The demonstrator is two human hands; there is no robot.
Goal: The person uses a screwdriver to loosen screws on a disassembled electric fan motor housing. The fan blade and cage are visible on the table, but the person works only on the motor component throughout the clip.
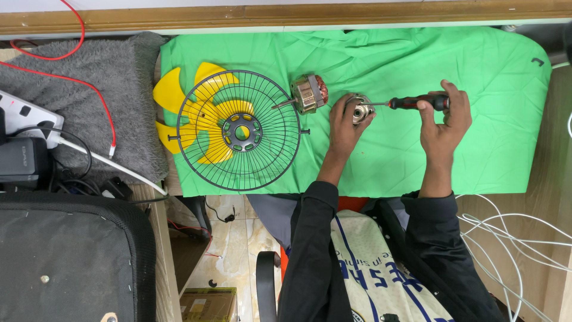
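Both hands work: left hand point(345, 122) cups one round silver metal motor housing point(359, 109); right hand point(442, 116) fingers closed around one red-and-black-handled screwdriver point(411, 102)

Small cardboard box point(208, 304) on floor, bottom edge of view, left of chair: brownish-yellow, rectangular, with pale label on top. Black adapter block point(22, 162) at far left, beside white power strip point(27, 113), bearing faint grey print on its face. No screens or signs in view.
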